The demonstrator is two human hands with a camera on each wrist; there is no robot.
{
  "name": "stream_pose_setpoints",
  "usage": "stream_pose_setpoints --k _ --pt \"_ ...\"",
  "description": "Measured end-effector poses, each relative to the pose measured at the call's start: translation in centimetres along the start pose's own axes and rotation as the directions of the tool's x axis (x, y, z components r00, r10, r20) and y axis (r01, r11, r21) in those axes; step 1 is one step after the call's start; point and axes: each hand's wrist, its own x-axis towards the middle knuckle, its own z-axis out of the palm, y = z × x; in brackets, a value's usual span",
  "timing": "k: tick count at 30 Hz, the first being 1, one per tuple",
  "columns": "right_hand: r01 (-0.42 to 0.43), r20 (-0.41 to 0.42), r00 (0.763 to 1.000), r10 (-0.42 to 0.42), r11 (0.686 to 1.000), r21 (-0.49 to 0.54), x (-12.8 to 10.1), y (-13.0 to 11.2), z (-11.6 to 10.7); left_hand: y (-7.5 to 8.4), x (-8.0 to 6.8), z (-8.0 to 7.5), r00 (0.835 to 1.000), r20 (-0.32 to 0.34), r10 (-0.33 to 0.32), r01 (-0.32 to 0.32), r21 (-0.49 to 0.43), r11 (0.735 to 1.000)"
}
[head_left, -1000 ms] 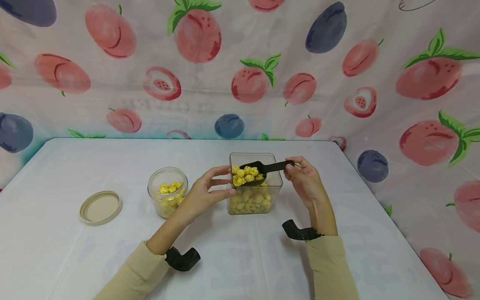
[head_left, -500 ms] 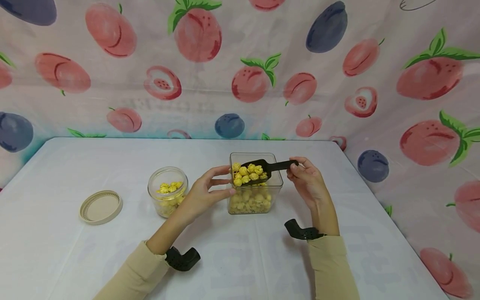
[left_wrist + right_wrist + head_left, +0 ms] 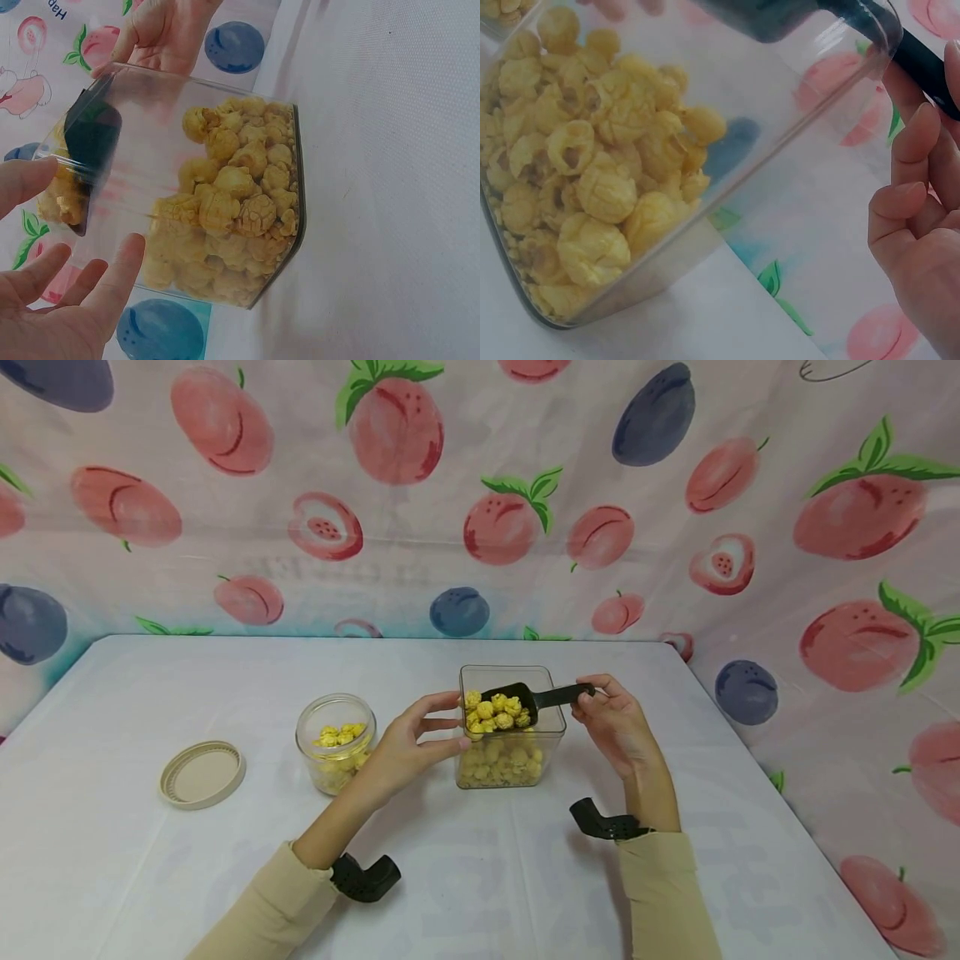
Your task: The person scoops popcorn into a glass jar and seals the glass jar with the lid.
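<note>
A clear square container point(image 3: 510, 760) holds yellow popcorn point(image 3: 604, 187) in its lower part. My right hand point(image 3: 617, 727) pinches the handle end of a black scoop point(image 3: 558, 696) between thumb and fingers. The scoop's bowl, heaped with popcorn, lies inside the container's mouth near the rim. Through the wall, the left wrist view shows the dark underside of the bowl point(image 3: 94, 135). My left hand point(image 3: 412, 743) rests spread, fairly straight fingers against the container's left side, thumb at the front corner by the rim. Both hands are close to the upper half of the container.
To the left stands a round clear jar point(image 3: 335, 743) without a lid, partly filled with popcorn, close beside my left forearm. Farther left a beige round lid point(image 3: 202, 775) lies on the white-covered table point(image 3: 247, 685). A fruit-print curtain point(image 3: 405, 552) hangs behind.
The scoop has shifted slightly right with my right hand, then its bowl has tipped and sunk a little into the container. My left hand and the container have stayed in place.
</note>
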Motion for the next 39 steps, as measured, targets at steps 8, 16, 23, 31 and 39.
stream_pose_setpoints --k 8,16,23,31,39 --pt "-0.020 -0.035 0.999 0.020 1.000 -0.005 0.09 0.10 0.20 -0.19 0.02 -0.12 1.000 0.001 0.002 -0.002 0.000 1.000" --pt "-0.021 -0.101 0.995 0.028 0.997 0.069 0.30 0.48 -0.08 -0.18 -0.04 -0.10 1.000 0.003 0.008 -0.008 -0.004 1.000" --pt "-0.003 -0.101 0.995 0.012 0.996 0.091 0.28 0.36 -0.45 -0.11 0.00 -0.03 1.000 0.001 0.005 -0.005 -0.007 1.000" --pt "-0.016 -0.080 0.997 0.022 0.996 0.084 0.14 0.15 -0.49 -0.14 0.03 -0.02 1.000 0.000 0.009 -0.009 -0.005 1.000" --pt "-0.019 -0.062 0.998 0.026 0.994 0.107 0.15 0.05 -0.21 -0.15 0.01 -0.02 1.000 0.001 0.003 -0.003 -0.007 1.000"
